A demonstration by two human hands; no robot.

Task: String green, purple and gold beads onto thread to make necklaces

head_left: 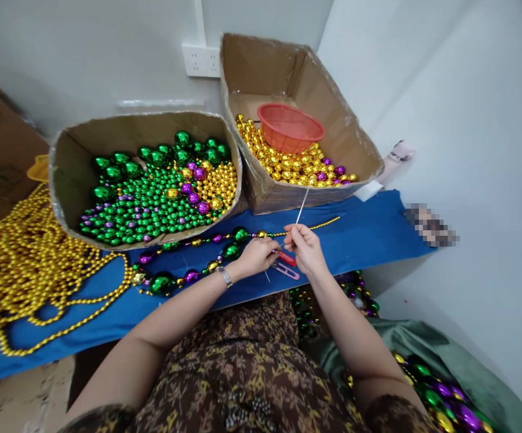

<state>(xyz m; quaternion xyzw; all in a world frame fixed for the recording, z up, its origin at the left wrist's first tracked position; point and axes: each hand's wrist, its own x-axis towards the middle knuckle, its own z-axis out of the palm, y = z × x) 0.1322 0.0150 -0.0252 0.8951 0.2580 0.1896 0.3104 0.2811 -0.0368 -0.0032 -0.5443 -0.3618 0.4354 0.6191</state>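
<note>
My right hand [305,245] is closed in a pinch on a thin white cord [303,205], whose stiff-looking end sticks up past the fingers. Just left of it, my left hand [257,255] has its fingertips pressed together close to the cord's lower part. What exactly the left fingers hold is too small to make out. A strand of green, purple and gold beads [162,282] lies looped on the blue cloth beside the left wrist. Under the hands lies a pink and red tool [287,270], partly hidden. A thin string of small gold beads [326,224] extends behind the right hand.
One cardboard box [146,240] holds green, purple and gold beads. Another box [279,201] contains gold beads and a red plastic basket [291,129]. Gold bead strings [21,258] are heaped at left on the blue cloth [364,240]. More beads [445,397] lie low at right.
</note>
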